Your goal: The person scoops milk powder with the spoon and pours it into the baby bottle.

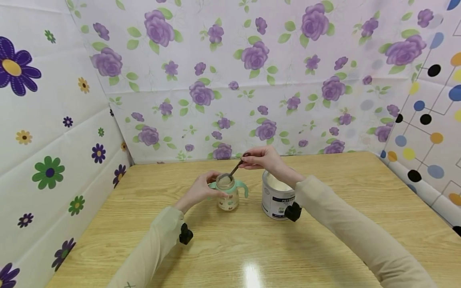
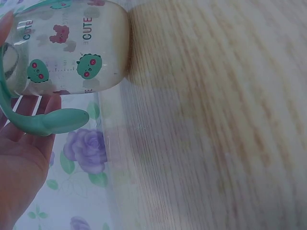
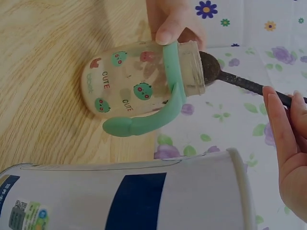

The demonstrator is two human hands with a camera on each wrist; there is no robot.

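Note:
A clear baby bottle (image 1: 228,202) with mint-green handles and small cartoon prints stands upright, uncapped, on the table. My left hand (image 1: 200,191) grips it near the neck, thumb at the front. Between the fingertips of my right hand (image 1: 262,158) is the handle of a dark spoon (image 3: 242,82). It slants down to the left, and its bowl is at the bottle's open mouth. Pale contents show in the mouth in the head view. To the right stands an open white can (image 1: 268,200) with pale powder inside, below my right wrist.
The wooden table (image 1: 230,248) runs back to a wall cloth (image 1: 237,116) with purple roses. A cloth with flowers (image 1: 72,168) lines the left side, and one with coloured dots (image 1: 425,132) the right. A black wrist camera (image 1: 293,211) is close to the can's front.

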